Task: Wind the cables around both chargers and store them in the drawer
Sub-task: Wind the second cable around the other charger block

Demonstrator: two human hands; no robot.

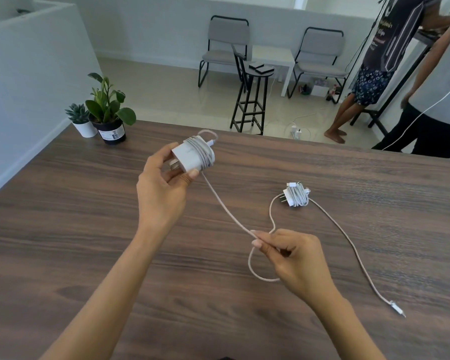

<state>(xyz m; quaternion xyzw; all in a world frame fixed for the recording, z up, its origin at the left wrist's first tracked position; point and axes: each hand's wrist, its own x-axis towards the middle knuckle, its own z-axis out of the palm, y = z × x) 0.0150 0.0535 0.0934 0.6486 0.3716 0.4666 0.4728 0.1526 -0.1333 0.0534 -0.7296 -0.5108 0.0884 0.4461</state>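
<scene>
On the far left of the wooden table (63,229) stand two plants in pots, a small spiky one (79,120) and a bigger leafy one (109,110). Next comes the left hand (164,188), held up over the table. Its fingers and thumb curl round a big white charger (190,155) (lots of pinkish cable is already wound on it). The loose cable (226,207) runs down from the charger to the right hand (291,258), which pinches it between thumb and finger. The cable then loops on the table and trails off to its plug end (398,309) on the right. A small charger (296,194) lies on the table near the cable, all wrapped up. Behind the table are a black stool (252,100), two grey chairs (226,45) and two people standing (390,61).
</scene>
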